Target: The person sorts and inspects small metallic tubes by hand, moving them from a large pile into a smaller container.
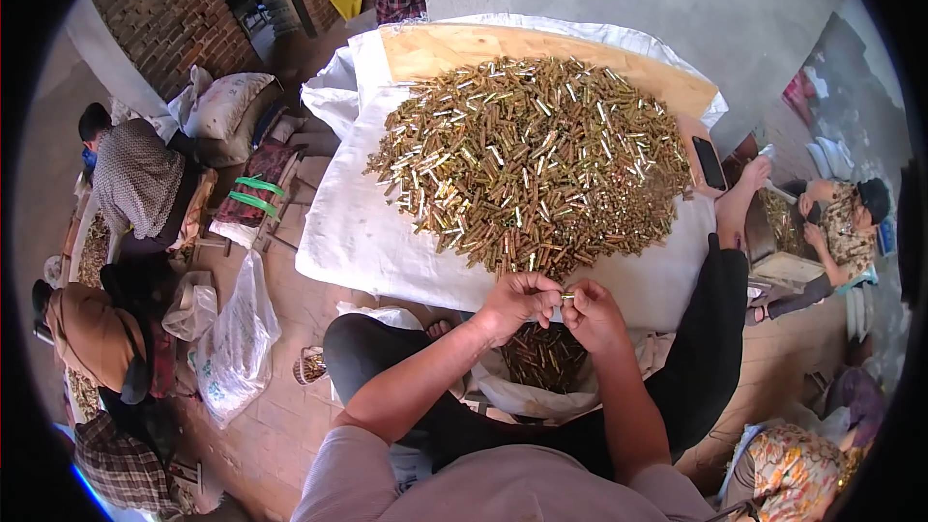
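A small, shiny brass-coloured metal cylinder (568, 296) bridges the gap between my fingertips; it looks like a bolt or sleeve, too small to tell exactly. My left hand (520, 305) pinches one end, and my right hand (594, 315) pinches the other. Just beyond them spreads a large heap of similar metal pieces (532, 164) on a white cloth-covered table (338, 242). Beneath my hands, between my legs, a white sack (493, 389) stands with its mouth spread, holding more of these pieces (543, 358).
A wooden board (464, 40) edges the table's far side. A black phone (709, 162) lies at the heap's right. Several people work around the room at left and right. Stuffed sacks (227, 108) stand at back left; a clear plastic bag (237, 348) sits on the brick floor.
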{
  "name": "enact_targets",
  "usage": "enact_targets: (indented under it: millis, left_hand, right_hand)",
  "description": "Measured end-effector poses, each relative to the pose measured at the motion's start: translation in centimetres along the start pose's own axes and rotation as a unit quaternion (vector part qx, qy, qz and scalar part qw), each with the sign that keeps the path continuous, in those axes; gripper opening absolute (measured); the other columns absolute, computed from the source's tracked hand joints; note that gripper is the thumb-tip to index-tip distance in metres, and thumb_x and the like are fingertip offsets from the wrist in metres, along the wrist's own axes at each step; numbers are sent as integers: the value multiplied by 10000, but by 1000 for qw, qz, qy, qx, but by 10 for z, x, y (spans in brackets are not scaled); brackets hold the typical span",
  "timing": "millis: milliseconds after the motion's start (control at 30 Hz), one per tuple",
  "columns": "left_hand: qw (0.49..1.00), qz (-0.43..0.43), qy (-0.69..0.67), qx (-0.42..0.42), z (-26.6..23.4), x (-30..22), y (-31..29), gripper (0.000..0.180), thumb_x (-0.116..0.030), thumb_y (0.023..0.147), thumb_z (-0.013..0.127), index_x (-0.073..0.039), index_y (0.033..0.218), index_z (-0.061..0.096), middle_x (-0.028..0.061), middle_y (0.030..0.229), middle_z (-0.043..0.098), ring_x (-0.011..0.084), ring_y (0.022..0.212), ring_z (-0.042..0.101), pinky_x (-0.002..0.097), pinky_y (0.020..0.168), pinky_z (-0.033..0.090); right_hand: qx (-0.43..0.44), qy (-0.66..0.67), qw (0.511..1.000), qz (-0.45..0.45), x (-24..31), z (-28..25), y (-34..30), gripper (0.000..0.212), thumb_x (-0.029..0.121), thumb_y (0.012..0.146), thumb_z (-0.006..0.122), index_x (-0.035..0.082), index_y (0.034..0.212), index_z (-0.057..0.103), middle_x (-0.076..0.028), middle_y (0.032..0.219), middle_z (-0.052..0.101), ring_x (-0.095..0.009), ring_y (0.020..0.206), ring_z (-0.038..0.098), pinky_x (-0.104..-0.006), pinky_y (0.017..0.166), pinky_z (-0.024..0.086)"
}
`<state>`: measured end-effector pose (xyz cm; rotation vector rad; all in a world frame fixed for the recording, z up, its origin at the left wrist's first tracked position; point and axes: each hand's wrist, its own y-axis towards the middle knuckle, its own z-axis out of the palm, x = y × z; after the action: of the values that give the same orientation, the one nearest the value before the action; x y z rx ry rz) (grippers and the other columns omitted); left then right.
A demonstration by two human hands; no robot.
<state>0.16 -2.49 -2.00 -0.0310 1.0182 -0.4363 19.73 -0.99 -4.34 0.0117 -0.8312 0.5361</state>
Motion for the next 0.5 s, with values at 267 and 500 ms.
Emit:
enact_targets:
  millis: [267,500]
  left_hand:
    - [998,-13,-51,20,0,0,-4,130,-99,938,660,5,1017,667,42,839,669,103,688,606,260,600,543]
    - [997,24,67,15,2,-2,0,141,-101,937,664,14,1018,665,37,823,657,103,684,596,256,598,538]
  right_hand:
    - [16,-57,996,-63,8,16,-3,167,174,888,726,44,934,632,-62,732,636,-157,603,589,-259,535,471]
    - [-1,9,999,-34,-1,3,-3,140,154,891,719,52,946,640,-64,736,642,-157,599,585,-257,540,464]
